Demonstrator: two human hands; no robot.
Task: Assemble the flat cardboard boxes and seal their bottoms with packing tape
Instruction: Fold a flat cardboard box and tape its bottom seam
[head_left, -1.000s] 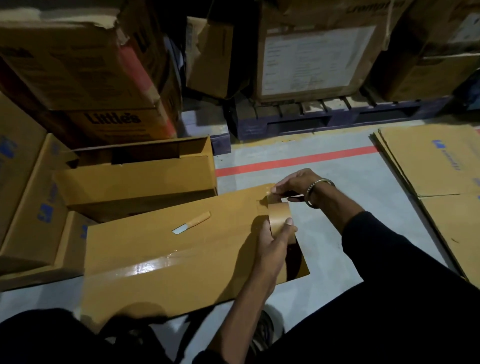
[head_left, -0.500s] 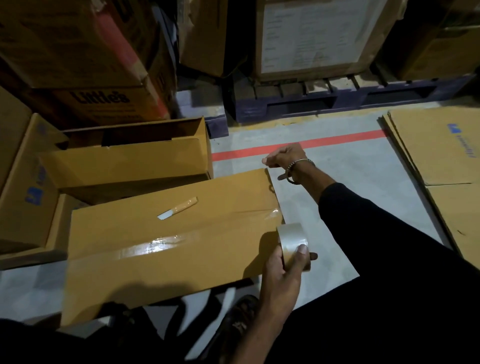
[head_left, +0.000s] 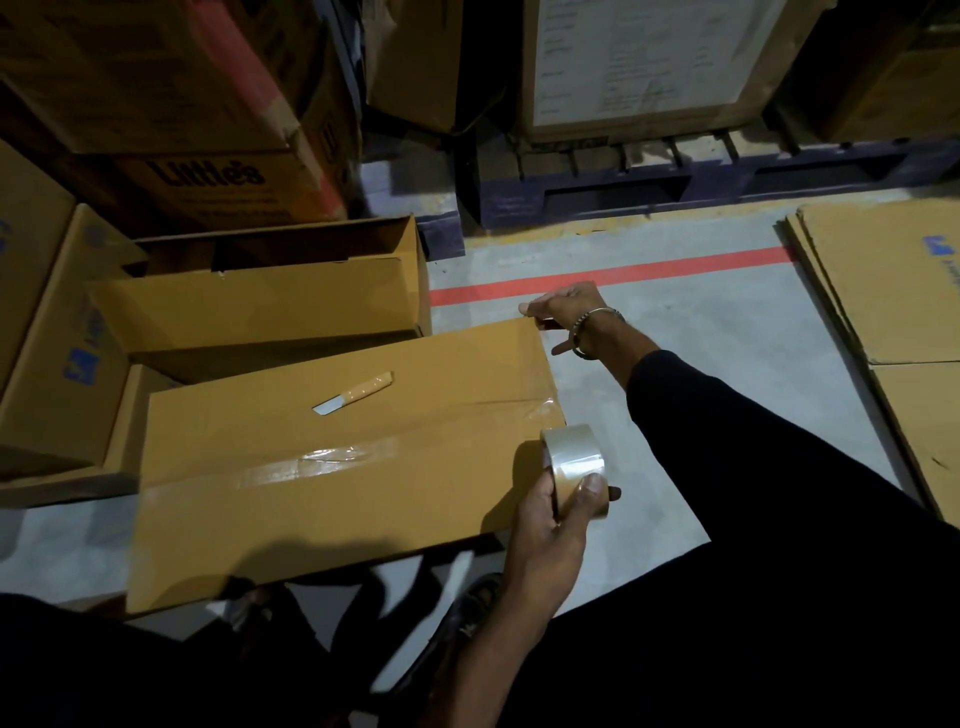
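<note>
1. Grey concrete floor (head_left: 701, 395) with a red line (head_left: 613, 275) carries the work; stacked cartons and a dark pallet (head_left: 701, 182) close off the back.
2. At far left, open boxes (head_left: 270, 306) stand side by side, already assembled by the look of them.
3. Just in front lies the box (head_left: 322, 499) in hand, bottom up, with a strip of clear tape (head_left: 322, 465) along its centre seam out to the right edge.
4. A small knife (head_left: 354, 398) with an orange handle rests on that panel, behind the seam and apart from both hands.
5. A second ago both hands were at the box's right end, with the roll flat against the end of the seam. Now the roll (head_left: 574, 462) is lifted clear, just beyond the right edge.
6. The left hand (head_left: 550, 525) holds the roll, fingers curled round its rim.
7. The right hand (head_left: 566, 309) has moved to the far right corner, where its fingers pinch something small at the edge; whether that is cardboard or a tape end I cannot tell.
8. Judgement: the seam strip looks laid, so this bottom is nearly sealed. Pressing it down, or taping the end, seems the likely remainder.
9. At far right, flat boxes (head_left: 883, 291) lie stacked on the floor, so more assembly remains.
</note>
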